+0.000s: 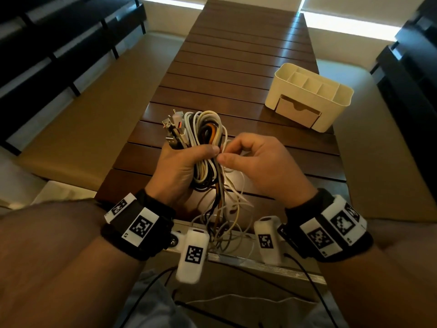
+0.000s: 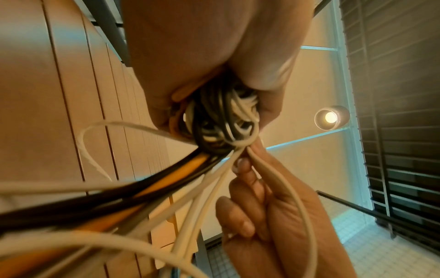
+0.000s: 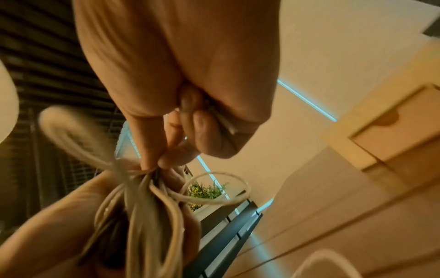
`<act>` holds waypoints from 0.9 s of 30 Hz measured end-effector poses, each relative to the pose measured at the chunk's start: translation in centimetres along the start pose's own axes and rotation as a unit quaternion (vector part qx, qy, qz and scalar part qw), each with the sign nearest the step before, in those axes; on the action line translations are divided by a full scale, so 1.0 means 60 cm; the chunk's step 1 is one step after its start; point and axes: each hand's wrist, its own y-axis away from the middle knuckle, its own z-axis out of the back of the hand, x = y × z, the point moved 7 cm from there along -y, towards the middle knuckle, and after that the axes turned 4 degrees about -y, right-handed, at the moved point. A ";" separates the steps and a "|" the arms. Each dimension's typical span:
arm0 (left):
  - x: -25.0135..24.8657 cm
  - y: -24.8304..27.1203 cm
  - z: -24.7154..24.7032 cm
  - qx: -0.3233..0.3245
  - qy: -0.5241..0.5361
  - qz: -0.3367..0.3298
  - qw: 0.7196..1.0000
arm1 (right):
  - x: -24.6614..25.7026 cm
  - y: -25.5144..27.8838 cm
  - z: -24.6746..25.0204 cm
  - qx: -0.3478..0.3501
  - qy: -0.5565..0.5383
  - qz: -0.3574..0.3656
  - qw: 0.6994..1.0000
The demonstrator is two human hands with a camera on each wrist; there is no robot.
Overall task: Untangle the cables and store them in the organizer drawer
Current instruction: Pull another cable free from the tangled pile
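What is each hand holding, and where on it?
Left hand grips the cable bundle around its middle; right hand pinches a thin white strand at the bundle's side.

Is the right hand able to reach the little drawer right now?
Probably not yet. The right hand is pinching a white cable from the cable bundle the left hand grips. The shut drawer has bare table before it.

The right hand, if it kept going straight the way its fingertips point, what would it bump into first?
The right hand points leftward at the cable bundle, whose white strand it already pinches. Going on, it would likely press into the bundle, then meet the left hand gripping it. Depth is hard to judge.
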 end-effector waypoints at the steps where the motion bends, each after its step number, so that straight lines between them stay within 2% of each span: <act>1: -0.002 0.001 -0.002 0.006 -0.003 -0.011 1.000 | 0.004 0.000 -0.001 0.003 0.026 0.017 1.000; 6: -0.007 0.006 -0.022 0.076 -0.015 -0.032 0.996 | 0.025 -0.003 -0.002 0.024 0.167 0.125 0.978; 8: -0.007 0.011 -0.034 0.104 -0.028 -0.031 0.994 | 0.024 -0.001 -0.010 0.036 0.242 0.149 0.958; 10: -0.005 0.014 -0.039 0.117 -0.043 -0.027 0.992 | 0.022 0.005 -0.021 0.053 0.271 0.158 0.948; 12: -0.009 0.013 -0.038 0.124 -0.057 -0.030 0.990 | 0.022 0.007 -0.022 0.073 0.226 0.158 0.958; 16: -0.012 0.005 -0.026 0.115 -0.037 -0.011 0.993 | 0.011 0.000 -0.001 0.104 0.050 0.086 0.990; 19: -0.011 0.007 -0.028 0.119 -0.037 -0.004 0.992 | 0.004 0.001 0.001 0.050 -0.070 0.076 0.993; 22: -0.013 0.007 -0.020 0.102 -0.036 -0.004 0.994 | -0.022 0.000 0.009 -0.026 -0.235 0.032 0.971; 23: -0.014 0.006 -0.015 0.096 -0.033 -0.003 0.995 | -0.030 -0.001 0.017 -0.051 -0.242 0.021 0.969; 25: -0.019 0.004 -0.009 0.098 -0.024 -0.004 0.995 | -0.034 -0.005 0.025 -0.062 -0.106 0.040 0.992; 27: -0.026 0.004 -0.011 0.106 -0.013 -0.008 0.994 | -0.027 -0.007 0.006 -0.009 0.051 0.093 0.994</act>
